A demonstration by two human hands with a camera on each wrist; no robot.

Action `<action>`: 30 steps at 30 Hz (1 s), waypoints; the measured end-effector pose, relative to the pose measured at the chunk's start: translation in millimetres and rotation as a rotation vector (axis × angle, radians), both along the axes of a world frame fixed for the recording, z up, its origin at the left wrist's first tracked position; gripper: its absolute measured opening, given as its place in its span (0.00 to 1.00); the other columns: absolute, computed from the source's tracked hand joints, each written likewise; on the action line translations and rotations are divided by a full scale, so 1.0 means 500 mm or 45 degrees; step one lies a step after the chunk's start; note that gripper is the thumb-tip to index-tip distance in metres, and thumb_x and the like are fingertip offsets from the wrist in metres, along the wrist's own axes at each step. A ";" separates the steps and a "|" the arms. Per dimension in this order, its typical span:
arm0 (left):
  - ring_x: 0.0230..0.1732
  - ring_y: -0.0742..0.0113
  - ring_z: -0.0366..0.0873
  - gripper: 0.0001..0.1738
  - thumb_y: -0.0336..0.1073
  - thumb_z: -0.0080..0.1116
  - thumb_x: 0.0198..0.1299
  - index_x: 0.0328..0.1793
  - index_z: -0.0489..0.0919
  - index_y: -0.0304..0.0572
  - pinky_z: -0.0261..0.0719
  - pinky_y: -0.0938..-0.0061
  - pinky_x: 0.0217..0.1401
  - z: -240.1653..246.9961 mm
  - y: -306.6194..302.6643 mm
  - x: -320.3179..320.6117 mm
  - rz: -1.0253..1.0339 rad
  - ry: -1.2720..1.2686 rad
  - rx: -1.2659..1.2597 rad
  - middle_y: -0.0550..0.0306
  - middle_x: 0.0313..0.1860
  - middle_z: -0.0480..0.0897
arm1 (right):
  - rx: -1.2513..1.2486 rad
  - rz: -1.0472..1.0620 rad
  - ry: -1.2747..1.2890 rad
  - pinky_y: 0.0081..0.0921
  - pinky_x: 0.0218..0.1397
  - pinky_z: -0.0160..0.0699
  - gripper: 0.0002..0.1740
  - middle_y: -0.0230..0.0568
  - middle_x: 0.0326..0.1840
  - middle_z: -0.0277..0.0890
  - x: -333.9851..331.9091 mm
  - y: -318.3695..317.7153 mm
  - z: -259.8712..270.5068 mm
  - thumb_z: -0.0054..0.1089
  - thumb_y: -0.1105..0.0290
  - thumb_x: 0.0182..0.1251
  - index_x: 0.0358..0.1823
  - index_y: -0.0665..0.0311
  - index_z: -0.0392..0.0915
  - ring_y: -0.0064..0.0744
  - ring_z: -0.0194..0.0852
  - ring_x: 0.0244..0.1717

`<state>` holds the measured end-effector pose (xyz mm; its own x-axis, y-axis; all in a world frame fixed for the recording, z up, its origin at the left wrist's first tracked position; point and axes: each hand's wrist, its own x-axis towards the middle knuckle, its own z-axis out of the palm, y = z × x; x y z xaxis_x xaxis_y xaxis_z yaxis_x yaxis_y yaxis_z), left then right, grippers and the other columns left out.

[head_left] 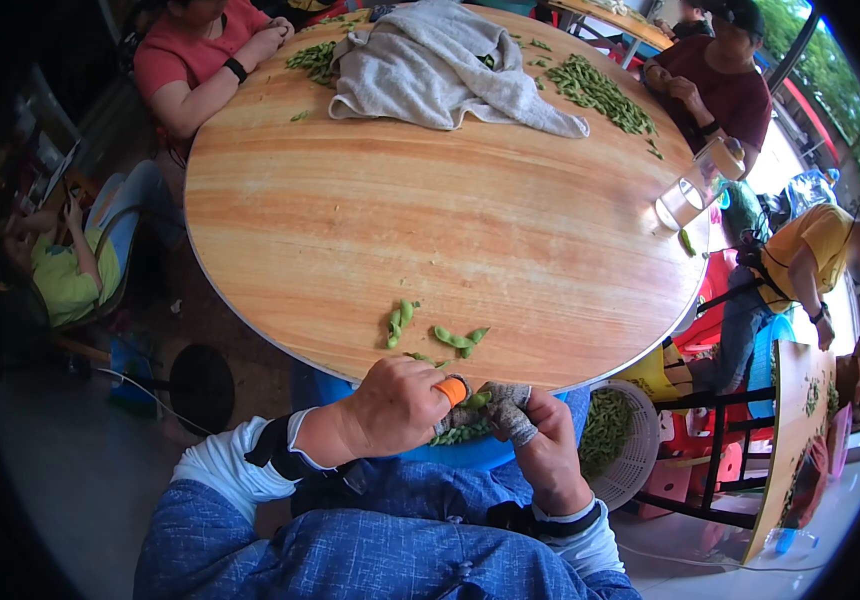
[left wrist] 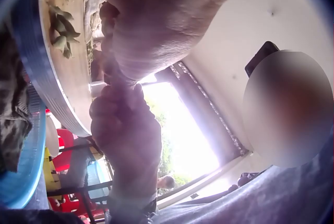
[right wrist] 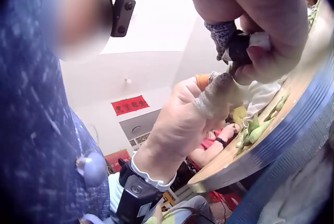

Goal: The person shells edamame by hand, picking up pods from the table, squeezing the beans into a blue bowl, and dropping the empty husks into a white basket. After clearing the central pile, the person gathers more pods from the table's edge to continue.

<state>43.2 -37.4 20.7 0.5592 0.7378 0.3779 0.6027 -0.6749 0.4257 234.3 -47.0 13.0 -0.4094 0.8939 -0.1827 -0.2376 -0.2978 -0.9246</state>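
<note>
Low over the table's near edge, my left hand and right hand meet fingertip to fingertip. A green edamame pod is pinched between them. Orange tape and grey cloth wrap fingers of the left hand; worn grey wraps cover the right thumb and finger. In the right wrist view, the right thumb and fingertips press together, and the pod is mostly hidden. Below the hands, a blue basin holds green pieces. Just beyond them, a few more pods lie on the round wooden table.
A grey towel covers part of the far table, with a pile of pods beside it. A clear jug stands at the right edge. A white basket of pods is at lower right. Several people sit around.
</note>
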 end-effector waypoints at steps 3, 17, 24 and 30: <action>0.19 0.59 0.69 0.09 0.31 0.55 0.29 0.22 0.72 0.37 0.66 0.67 0.21 0.000 -0.002 0.002 -0.013 0.006 0.029 0.54 0.15 0.67 | 0.032 -0.006 -0.072 0.18 0.46 0.68 0.11 0.35 0.38 0.75 0.001 -0.002 -0.003 0.51 0.75 0.60 0.43 0.73 0.72 0.20 0.70 0.40; 0.19 0.57 0.69 0.09 0.29 0.57 0.34 0.25 0.72 0.36 0.65 0.70 0.21 -0.021 -0.013 0.003 -0.015 -0.151 -0.064 0.53 0.18 0.70 | -0.035 -0.017 0.049 0.18 0.45 0.67 0.10 0.34 0.38 0.75 -0.014 0.000 -0.015 0.51 0.77 0.59 0.42 0.71 0.72 0.20 0.70 0.39; 0.20 0.82 0.65 0.15 0.43 0.48 0.60 0.29 0.73 0.39 0.62 0.84 0.22 -0.047 -0.024 0.005 0.041 -1.029 -1.197 0.66 0.17 0.69 | 0.247 0.102 0.308 0.18 0.46 0.67 0.10 0.33 0.37 0.74 -0.018 0.002 -0.053 0.53 0.74 0.59 0.41 0.71 0.72 0.20 0.69 0.40; 0.23 0.78 0.69 0.14 0.40 0.53 0.57 0.30 0.74 0.34 0.67 0.81 0.25 -0.017 -0.005 0.005 -0.045 -0.965 -1.128 0.62 0.20 0.74 | 0.114 0.073 0.138 0.18 0.43 0.67 0.09 0.32 0.37 0.74 -0.009 0.012 -0.019 0.53 0.75 0.59 0.40 0.71 0.72 0.19 0.68 0.38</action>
<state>45.8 -40.1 12.2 0.4363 0.8997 -0.0157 -0.0213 0.0278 0.9994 230.0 -40.8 3.5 -0.4731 0.8793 -0.0550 -0.3228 -0.2311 -0.9178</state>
